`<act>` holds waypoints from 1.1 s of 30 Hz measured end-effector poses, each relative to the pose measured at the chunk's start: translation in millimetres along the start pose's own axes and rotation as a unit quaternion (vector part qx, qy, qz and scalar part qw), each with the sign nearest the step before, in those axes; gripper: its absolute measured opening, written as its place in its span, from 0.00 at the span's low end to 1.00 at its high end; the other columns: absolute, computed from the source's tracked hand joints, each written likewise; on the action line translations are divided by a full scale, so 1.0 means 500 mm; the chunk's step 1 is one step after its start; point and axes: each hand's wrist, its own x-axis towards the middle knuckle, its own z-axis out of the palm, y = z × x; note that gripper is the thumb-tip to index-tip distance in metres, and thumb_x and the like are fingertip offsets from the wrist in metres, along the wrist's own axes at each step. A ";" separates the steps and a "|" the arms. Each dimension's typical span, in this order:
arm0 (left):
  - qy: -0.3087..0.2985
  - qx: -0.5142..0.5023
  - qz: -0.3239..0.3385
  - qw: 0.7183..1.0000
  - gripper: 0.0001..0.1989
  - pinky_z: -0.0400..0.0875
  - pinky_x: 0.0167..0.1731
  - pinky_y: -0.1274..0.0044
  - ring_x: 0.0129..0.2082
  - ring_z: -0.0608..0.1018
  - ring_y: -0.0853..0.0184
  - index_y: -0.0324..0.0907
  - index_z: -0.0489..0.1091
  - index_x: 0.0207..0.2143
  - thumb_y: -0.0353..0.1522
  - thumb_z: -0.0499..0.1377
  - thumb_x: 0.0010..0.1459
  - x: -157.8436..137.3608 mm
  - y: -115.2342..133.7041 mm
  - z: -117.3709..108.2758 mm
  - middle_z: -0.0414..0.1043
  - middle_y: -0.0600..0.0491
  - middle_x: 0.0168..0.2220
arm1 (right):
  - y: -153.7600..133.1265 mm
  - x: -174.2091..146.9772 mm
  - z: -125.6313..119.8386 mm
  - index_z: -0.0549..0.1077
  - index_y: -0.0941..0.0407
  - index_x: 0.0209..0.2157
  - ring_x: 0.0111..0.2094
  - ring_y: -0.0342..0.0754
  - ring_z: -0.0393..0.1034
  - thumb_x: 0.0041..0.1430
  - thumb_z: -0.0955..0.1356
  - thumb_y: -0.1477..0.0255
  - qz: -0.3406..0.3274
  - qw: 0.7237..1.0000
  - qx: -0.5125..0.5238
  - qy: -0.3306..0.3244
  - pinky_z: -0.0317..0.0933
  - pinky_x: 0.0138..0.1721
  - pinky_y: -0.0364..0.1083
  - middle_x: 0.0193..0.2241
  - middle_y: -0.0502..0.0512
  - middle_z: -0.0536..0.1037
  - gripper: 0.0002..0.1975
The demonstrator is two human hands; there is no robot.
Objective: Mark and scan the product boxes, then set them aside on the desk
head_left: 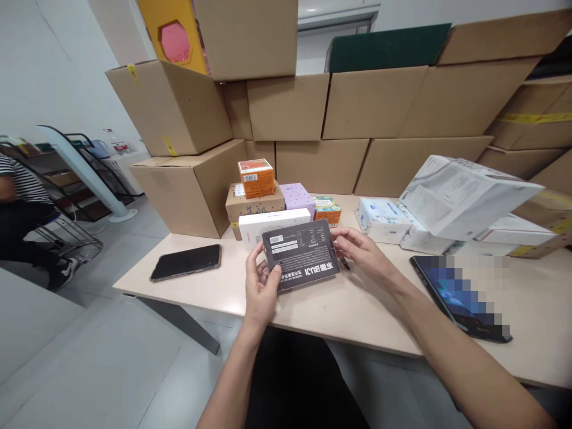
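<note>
- Black box point(308, 262): held above the near part of the desk point(214, 295), tilted, face with white print and table of text turned to the wearer; large lettering upside down.
- Left hand point(261, 286): closed on the box's left side, thumb on the printed face, other fingers around the edge and behind.
- Right hand point(360, 245): fingers partly curled at the upper right edge; cannot tell whether they grip it.
- Behind the box: white box point(250, 225), purple box point(297, 199), and brown patterned box point(254, 205) bearing an orange box point(256, 182).
- Phone point(186, 263): flat, left side of desk.
- Tablet point(447, 292): right side, partly pixelated.
</note>
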 end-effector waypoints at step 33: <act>-0.109 0.227 0.045 0.967 0.21 0.55 0.64 0.55 0.63 0.63 0.55 0.50 0.77 0.48 0.25 0.53 0.56 0.007 0.001 -0.002 0.67 0.53 0.61 | -0.037 0.017 -0.023 0.70 0.54 0.38 0.30 0.44 0.72 0.49 0.74 0.55 -0.023 0.988 0.088 0.127 0.68 0.35 0.47 0.34 0.53 0.78 0.22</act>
